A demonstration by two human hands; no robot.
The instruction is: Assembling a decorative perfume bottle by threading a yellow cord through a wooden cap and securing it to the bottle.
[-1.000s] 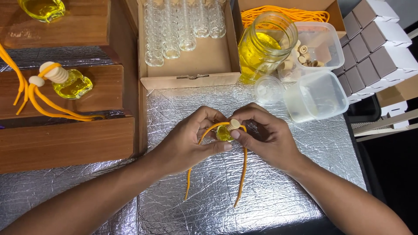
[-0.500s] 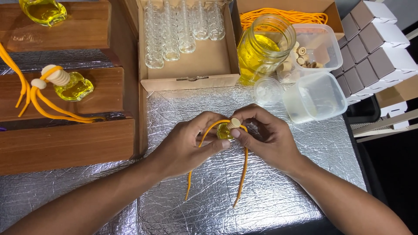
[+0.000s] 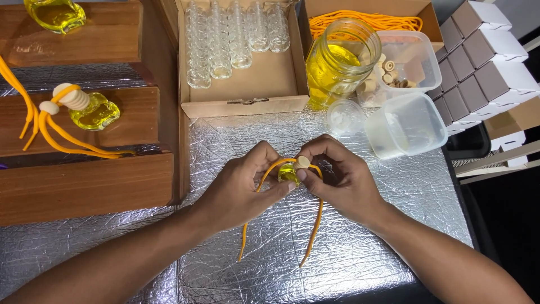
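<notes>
Small yellow-filled bottle (image 3: pixel 288 173) at mid-table over foil mat (image 3: pixel 394 225), pinched between left hand (image 3: pixel 242 188) and right hand (image 3: pixel 340 183) fingertips; orange cord (image 3: pixel 315 225) loops its neck; judged: steady bottle, seat pale stopper (image 3: pixel 304 162) squarely, keep cord tails untangled.

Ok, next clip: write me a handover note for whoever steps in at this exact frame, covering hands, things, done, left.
Left hand: fingers pinch the small yellow-filled bottle and the orange cord looped over it.
Right hand: fingers at the pale wooden bead on top of the bottle.
Cord ends hang down onto the foil-covered table.
Done: a corded bottle lies on the wooden step at left.
Left: empty glass bottles in the cardboard box, spare cord behind the jar of yellow liquid.
</notes>
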